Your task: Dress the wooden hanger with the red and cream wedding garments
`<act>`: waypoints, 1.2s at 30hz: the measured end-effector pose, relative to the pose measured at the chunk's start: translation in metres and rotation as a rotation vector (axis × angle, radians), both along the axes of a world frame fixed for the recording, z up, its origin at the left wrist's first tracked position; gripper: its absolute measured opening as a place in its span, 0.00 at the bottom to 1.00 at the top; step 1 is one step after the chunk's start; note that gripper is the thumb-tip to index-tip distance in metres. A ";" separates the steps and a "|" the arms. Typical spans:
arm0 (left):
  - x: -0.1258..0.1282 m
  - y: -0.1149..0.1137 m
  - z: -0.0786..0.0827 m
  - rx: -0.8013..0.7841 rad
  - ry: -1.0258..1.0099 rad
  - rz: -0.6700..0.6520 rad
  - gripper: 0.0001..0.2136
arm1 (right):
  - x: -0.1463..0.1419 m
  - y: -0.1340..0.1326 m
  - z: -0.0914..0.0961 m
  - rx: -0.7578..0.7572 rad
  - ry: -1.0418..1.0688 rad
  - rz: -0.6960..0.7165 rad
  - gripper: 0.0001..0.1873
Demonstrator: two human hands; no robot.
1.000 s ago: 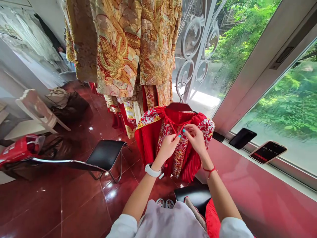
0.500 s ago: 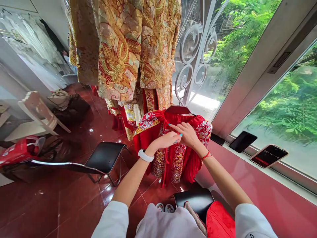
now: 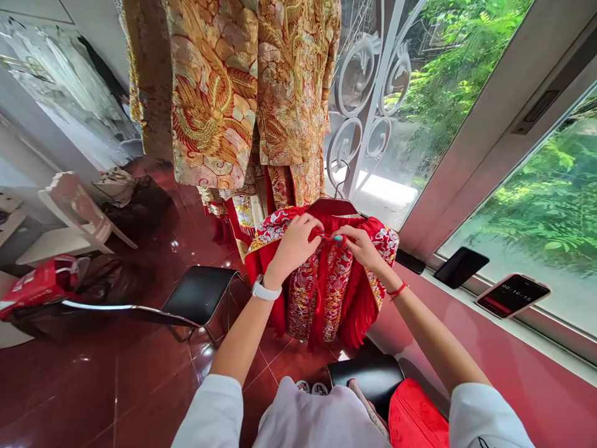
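A red embroidered garment (image 3: 326,292) hangs in front of me on a dark hanger (image 3: 336,202) whose hook points up toward the white scrolled window grille. My left hand (image 3: 293,242) and my right hand (image 3: 357,246) meet at its waistband just under the hanger. Both are closed in a pinch on a thin red cord (image 3: 329,238) at the garment's top. Pleated red cloth and silver-gold panels fall below my hands.
Gold brocade robes (image 3: 233,93) hang overhead on the left. A black stool (image 3: 200,295) stands on the red tiled floor, another black seat (image 3: 366,373) near my knees. Two phones (image 3: 513,295) lie on the window ledge. A white chair (image 3: 77,211) and bags sit far left.
My hands have risen from the middle of the garment's front to its top edge, and both now pinch the red cord just under the hanger.
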State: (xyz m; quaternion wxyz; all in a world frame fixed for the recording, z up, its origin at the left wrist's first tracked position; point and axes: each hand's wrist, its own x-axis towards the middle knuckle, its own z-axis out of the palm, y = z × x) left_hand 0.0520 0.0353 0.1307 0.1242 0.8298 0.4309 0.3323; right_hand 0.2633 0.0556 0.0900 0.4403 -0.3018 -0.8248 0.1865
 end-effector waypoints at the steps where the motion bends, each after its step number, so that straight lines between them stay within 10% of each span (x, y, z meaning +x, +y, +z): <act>1: 0.003 0.001 0.000 0.037 -0.022 -0.026 0.14 | 0.002 0.001 0.004 -0.026 0.014 0.041 0.12; 6: 0.008 0.021 -0.006 -0.188 -0.020 -0.242 0.16 | 0.014 0.004 0.023 0.072 -0.153 0.134 0.11; 17: 0.018 0.039 -0.003 -0.513 -0.352 -0.303 0.11 | 0.007 -0.008 0.010 0.856 -0.474 -0.195 0.15; 22: 0.015 0.025 0.000 -0.540 -0.928 -0.417 0.08 | 0.013 -0.005 -0.003 0.786 -0.371 -0.231 0.12; 29: -0.054 -0.008 0.032 -0.183 -1.500 -0.160 0.10 | 0.014 -0.008 -0.020 0.547 -0.065 -0.270 0.12; 36: -0.093 -0.034 -0.018 -0.158 -1.512 0.129 0.12 | 0.008 -0.014 -0.024 0.205 0.278 -0.418 0.13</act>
